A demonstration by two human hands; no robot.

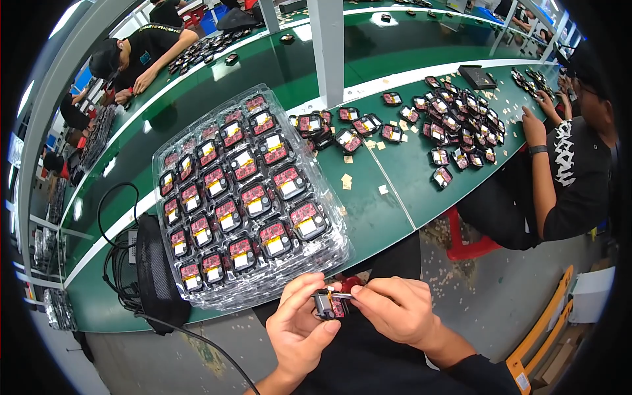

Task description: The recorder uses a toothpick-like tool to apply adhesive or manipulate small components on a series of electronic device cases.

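My left hand (pixel 297 336) is closed round a small black device case (pixel 325 308), held up over my lap just off the table's front edge. A red circuit board, a silver-grey block and a bit of yellow tape show in its open side. My right hand (pixel 397 312) pinches slim metal tweezers (pixel 343 296), whose tips lie over the top of the case. Whether the tips grip anything is too small to tell. Beyond my hands, a stack of clear plastic trays (pixel 339 247) carries rows of similar cases (pixel 255 199) with red boards, white blocks and yellow tape.
Loose device cases (pixel 454 122) are heaped on the green table (pixel 368 204), among scattered paper bits. A black pouch (pixel 158 270) and cable lie left of the trays. A grey post (pixel 327 52) rises behind. Co-workers (pixel 569 171) sit at the right and far left.
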